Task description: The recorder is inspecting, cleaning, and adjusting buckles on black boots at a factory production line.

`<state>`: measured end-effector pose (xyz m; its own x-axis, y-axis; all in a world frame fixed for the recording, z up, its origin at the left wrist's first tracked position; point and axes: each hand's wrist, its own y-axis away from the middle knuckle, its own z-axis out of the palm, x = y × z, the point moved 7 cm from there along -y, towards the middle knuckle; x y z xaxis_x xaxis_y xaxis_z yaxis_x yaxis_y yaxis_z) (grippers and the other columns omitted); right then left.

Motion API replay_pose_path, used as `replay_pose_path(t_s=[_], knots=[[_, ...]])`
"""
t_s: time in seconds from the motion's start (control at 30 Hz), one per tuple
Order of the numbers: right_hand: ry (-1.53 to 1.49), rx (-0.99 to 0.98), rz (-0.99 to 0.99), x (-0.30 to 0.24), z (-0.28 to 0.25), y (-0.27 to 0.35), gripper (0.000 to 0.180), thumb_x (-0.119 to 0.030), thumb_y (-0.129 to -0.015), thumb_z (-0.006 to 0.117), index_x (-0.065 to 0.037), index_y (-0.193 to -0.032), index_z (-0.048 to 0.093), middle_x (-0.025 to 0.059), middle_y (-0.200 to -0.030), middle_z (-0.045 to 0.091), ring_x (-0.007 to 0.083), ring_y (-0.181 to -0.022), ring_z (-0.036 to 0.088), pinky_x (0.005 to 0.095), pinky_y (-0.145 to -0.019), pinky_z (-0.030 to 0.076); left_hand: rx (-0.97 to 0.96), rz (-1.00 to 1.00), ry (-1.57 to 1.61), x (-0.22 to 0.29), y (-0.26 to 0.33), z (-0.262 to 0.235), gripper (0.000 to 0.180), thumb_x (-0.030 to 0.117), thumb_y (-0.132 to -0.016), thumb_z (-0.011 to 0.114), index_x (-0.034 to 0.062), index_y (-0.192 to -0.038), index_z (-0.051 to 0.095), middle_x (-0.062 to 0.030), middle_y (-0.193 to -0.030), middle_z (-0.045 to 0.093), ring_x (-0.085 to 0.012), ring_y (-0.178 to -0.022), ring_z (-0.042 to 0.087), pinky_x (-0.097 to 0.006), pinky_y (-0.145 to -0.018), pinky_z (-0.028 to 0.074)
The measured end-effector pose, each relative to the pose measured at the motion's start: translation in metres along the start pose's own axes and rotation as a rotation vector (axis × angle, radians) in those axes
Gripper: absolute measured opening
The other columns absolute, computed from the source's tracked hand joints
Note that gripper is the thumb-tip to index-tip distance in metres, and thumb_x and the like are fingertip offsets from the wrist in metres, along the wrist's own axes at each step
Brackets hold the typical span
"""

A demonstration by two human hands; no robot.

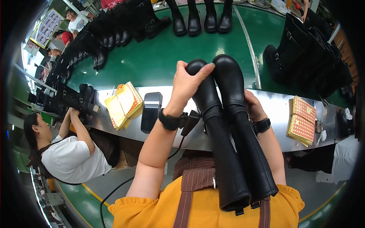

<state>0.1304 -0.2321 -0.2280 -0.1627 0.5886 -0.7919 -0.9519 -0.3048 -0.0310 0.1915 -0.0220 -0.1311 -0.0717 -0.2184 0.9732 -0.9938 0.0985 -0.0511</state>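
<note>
Two tall black boots (pixel 227 117) lie side by side in front of me, toes pointing away and shafts resting toward my body. My left hand (pixel 188 84) grips the toe of the left boot, thumb across its top and fingers on its outer side. Around the right boot's outer side, near the ankle strap, my right hand (pixel 254 106) is wrapped; part of its fingers is hidden behind the boot. A black device with a cable (pixel 190 122) sits at my left wrist.
A metal ledge (pixel 175 93) edges the green work surface (pixel 152 57). On it lie a black phone (pixel 151 113), yellow sticker sheets (pixel 124 104) and another sticker stack (pixel 302 121). Black boots (pixel 194 22) stand behind, with more at right (pixel 300 53). A co-worker (pixel 68 148) sits at left.
</note>
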Motion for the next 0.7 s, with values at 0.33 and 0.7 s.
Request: replay_pose_path(t_s=[0.33, 0.7], knots=[[-0.016, 0.006, 0.010, 0.000, -0.006, 0.002, 0.053, -0.025, -0.093, 0.051, 0.005, -0.135, 0.043, 0.0109, -0.131, 0.055, 0.0185, -0.120, 0.052, 0.0308, -0.105, 0.036, -0.229, 0.100, 0.185, -0.014, 0.008, -0.004, 0.053, 0.015, -0.082, 0.071, -0.0012, -0.121, 0.038, -0.0141, -0.117, 0.051, -0.0181, -0.111, 0.052, -0.032, -0.097, 0.041], [-0.192, 0.035, 0.122, 0.019, -0.024, -0.004, 0.049, -0.028, -0.097, 0.048, 0.001, -0.136, 0.045, 0.0108, -0.132, 0.055, 0.0195, -0.121, 0.052, 0.0335, -0.106, 0.036, -0.589, -0.335, 1.226, -0.093, 0.054, 0.063, 0.086, 0.072, -0.085, 0.034, 0.0088, -0.144, 0.033, -0.0124, -0.142, 0.044, -0.0261, -0.127, 0.046, -0.044, -0.109, 0.035]])
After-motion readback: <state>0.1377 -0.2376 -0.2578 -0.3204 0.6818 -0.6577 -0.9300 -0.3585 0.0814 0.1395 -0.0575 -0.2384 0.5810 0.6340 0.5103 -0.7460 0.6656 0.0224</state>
